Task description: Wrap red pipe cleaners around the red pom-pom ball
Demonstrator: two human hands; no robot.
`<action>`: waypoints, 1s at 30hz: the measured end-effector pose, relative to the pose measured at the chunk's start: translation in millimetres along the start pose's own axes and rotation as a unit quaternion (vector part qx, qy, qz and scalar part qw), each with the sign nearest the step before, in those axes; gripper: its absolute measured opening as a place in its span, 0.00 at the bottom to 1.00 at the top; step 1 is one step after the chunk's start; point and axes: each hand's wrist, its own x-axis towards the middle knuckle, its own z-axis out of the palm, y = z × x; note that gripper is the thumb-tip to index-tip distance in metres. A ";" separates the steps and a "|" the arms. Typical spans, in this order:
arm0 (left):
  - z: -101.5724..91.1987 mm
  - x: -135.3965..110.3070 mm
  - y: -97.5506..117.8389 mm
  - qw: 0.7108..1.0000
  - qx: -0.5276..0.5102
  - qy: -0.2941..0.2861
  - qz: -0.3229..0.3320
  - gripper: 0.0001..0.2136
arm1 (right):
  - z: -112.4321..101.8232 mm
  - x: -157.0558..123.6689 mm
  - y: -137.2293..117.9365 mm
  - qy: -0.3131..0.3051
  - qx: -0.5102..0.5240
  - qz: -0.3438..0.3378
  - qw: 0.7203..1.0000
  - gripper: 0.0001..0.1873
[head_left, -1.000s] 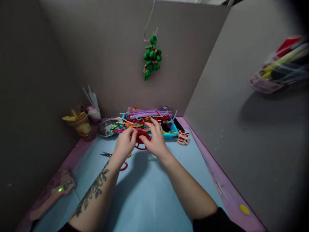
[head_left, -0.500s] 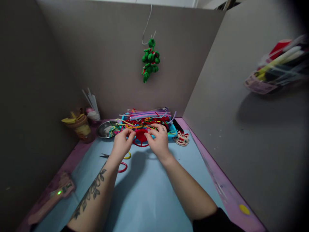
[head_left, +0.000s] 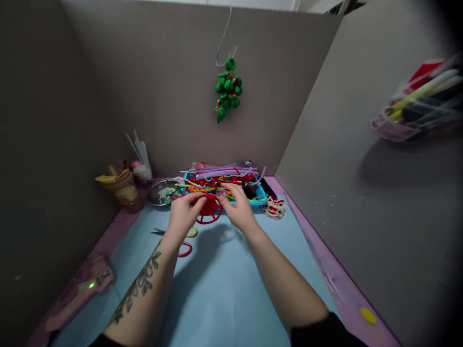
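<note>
A red wheel-shaped piece (head_left: 210, 208), with a filled middle, short spokes and an outer ring, is held up in front of the blue tray. My left hand (head_left: 185, 212) is closed on its upper left edge, pinching it between thumb and fingers. At the upper right rim is my right hand (head_left: 236, 205), its thumb tip beside or touching the ring. The right index finger stretches out over the tray, apart from the thumb. Below my left wrist lie scissors (head_left: 185, 249) with one red and one yellow handle loop, partly covered by my forearm.
The blue tray (head_left: 263, 198) is heaped with coloured fuzzy stems. Left of it are a metal bowl (head_left: 155, 196) and a brown pot (head_left: 125, 190). A lion-face piece (head_left: 274, 208) lies right. A pink glue gun (head_left: 81, 299) rests front left. A green ornament (head_left: 228, 89) hangs behind.
The red piece has shifted slightly left and down, tilting so that more of its ring and spokes show. My right thumb has moved from over its middle out to the rim.
</note>
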 end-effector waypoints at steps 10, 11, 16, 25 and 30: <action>-3.0 1.0 9.8 0.971 -0.210 0.061 -0.099 0.15 | 2.0 -5.4 -16.6 0.007 -0.041 0.018 0.999 0.10; -2.6 0.6 10.5 0.971 -0.209 0.059 -0.100 0.15 | 3.3 -6.4 -17.3 0.008 -0.047 0.019 0.999 0.10; -1.9 0.0 12.1 0.972 -0.208 0.043 -0.100 0.14 | 6.4 -9.4 -15.3 -0.003 -0.027 0.050 0.998 0.07; 3.9 -0.1 9.8 0.977 -0.193 0.025 -0.083 0.15 | 5.5 -9.2 -12.4 0.028 -0.067 0.052 0.996 0.07; 2.5 2.6 2.7 0.979 -0.202 -0.010 -0.033 0.13 | -3.1 -0.4 -11.0 0.004 0.095 0.055 0.994 0.11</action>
